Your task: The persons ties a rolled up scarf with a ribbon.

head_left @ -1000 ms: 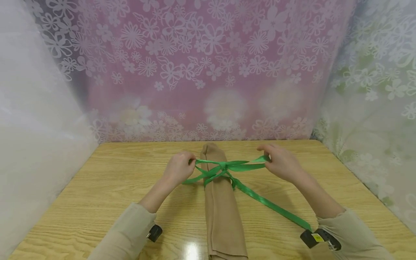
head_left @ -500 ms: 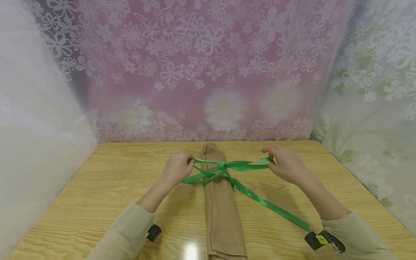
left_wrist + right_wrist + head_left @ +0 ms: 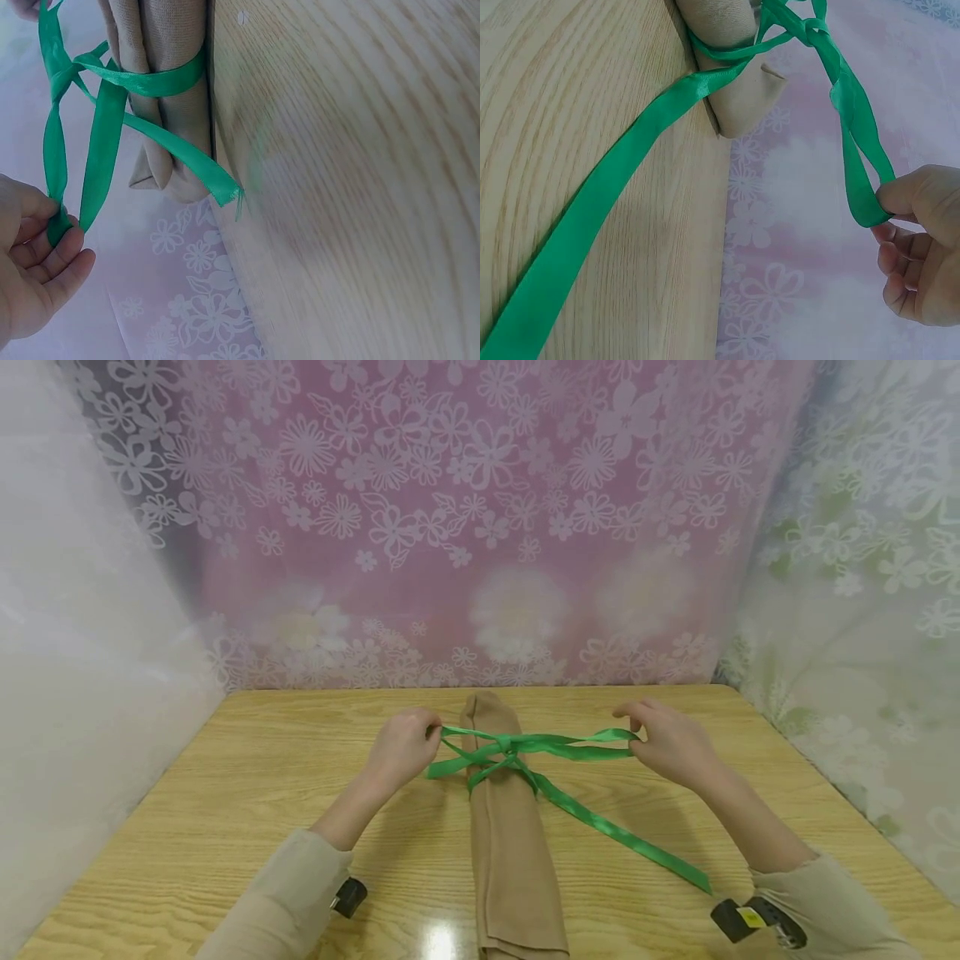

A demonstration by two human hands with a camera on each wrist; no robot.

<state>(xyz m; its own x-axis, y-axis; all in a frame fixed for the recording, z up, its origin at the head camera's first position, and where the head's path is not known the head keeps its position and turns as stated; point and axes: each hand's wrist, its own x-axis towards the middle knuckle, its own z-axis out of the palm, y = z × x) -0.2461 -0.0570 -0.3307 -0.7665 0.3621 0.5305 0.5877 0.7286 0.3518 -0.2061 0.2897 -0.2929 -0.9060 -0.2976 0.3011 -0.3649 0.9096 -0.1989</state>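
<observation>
A green satin ribbon (image 3: 551, 744) is wound around a rolled tan cloth (image 3: 517, 852) and knotted on top, with a loop drawn out to each side. My left hand (image 3: 403, 747) pinches the left loop between thumb and fingers; the left wrist view shows the ribbon (image 3: 54, 150) bent at those fingertips. Opposite it, my right hand (image 3: 675, 745) pinches the end of the right loop, plain in the right wrist view beside the cloth (image 3: 739, 97). One long ribbon tail slants toward the front right, and a short frayed tail sticks out left.
The cloth lies lengthwise on a wooden table (image 3: 300, 793). A pink flowered curtain (image 3: 450, 527) hangs behind the table, with pale sheeting at the left and right. A black strapped camera (image 3: 738, 920) sits at the right wrist, another (image 3: 348, 897) at the left.
Both hands have moved apart, the right one farther, and the loops are stretched outward. The knot looks tighter and has shifted slightly left. Both tails have drawn in a little.
</observation>
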